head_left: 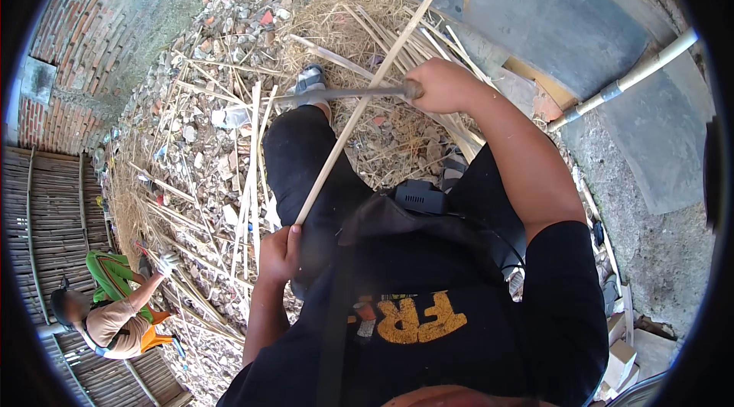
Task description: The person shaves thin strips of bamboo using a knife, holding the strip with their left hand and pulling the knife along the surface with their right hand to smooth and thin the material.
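Note:
My left hand point(278, 256) is closed round the near end of a long, pale bamboo strip point(336, 149), beside my left thigh. The strip slants away up and to the right, past the far edge of the rubble. A long-bladed knife, like a machete point(336, 94), is gripped by its handle in my right hand point(443, 86). Its dark blade points left and crosses the strip around the middle; I cannot tell whether its edge bites into the strip. My left foot, in a grey-and-white shoe point(310, 80), stands just beyond the blade.
Loose bamboo strips point(255, 155) lie about on the rubble point(200, 126). A heap of straw-like shavings point(336, 6) is ahead. Grey sheets point(550, 17) and a pale pole point(619, 86) stand at right. Another person point(115, 323) sits at lower left, by a bamboo-slat wall point(42, 223).

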Available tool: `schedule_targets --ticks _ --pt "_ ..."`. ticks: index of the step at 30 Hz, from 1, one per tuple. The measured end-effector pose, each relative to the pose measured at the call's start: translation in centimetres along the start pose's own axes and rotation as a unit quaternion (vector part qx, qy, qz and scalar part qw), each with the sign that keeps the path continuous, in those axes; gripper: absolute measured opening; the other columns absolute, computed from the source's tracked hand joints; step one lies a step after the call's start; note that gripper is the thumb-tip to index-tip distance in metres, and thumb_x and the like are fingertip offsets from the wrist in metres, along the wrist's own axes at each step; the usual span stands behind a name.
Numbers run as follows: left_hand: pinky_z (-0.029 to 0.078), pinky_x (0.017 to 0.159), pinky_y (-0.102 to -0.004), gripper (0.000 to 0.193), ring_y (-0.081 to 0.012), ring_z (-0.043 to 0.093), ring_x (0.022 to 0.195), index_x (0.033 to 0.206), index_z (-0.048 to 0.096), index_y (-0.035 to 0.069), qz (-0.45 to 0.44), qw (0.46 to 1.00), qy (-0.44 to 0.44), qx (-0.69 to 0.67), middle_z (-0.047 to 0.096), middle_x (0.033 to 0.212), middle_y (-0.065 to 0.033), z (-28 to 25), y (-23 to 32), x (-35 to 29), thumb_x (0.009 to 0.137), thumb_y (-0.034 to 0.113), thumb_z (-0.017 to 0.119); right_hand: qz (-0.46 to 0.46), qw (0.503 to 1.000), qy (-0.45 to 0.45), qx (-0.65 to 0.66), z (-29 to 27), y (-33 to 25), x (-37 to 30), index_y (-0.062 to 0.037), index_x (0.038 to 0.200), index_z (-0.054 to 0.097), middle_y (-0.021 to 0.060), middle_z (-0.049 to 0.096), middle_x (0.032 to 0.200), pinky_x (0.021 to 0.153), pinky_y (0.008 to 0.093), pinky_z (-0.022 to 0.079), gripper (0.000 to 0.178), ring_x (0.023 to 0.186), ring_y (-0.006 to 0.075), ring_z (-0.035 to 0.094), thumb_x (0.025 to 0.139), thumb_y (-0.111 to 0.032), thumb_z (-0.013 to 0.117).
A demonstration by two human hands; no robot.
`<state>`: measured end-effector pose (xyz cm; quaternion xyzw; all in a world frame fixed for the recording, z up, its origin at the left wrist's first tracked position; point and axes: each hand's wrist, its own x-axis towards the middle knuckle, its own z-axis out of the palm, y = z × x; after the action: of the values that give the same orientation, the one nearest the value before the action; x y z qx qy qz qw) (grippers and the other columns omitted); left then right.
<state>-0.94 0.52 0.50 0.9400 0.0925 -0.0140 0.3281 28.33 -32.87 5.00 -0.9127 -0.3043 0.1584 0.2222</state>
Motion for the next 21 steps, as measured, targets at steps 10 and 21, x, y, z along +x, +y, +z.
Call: schedule_targets --ticks 10,21 --pt "0.037 0.049 -0.0468 0.047 -0.0391 0.049 0.047 0.065 0.051 0.001 0.041 0.999 0.022 0.015 0.048 0.053 -0.0205 0.6 -1.1 0.2 0.104 0.026 0.052 0.069 0.993 0.076 0.051 -0.9 4.6 1.5 -0.0025 0.099 0.070 0.0187 0.069 0.087 0.077 0.0446 0.052 0.030 0.084 0.0349 0.067 0.081 -0.027 0.074" --pt "0.039 0.049 -0.0438 0.045 -0.0357 0.051 0.046 0.067 0.052 0.001 0.052 0.998 0.019 0.023 0.050 0.053 -0.0184 0.8 -1.2 0.2 0.105 0.025 0.051 -0.022 0.998 -0.029 0.054 -0.3 1.0 0.4 -0.0048 0.086 0.069 0.0119 0.067 0.074 0.066 0.0411 0.049 0.022 0.072 0.0283 0.066 0.078 -0.024 0.077"
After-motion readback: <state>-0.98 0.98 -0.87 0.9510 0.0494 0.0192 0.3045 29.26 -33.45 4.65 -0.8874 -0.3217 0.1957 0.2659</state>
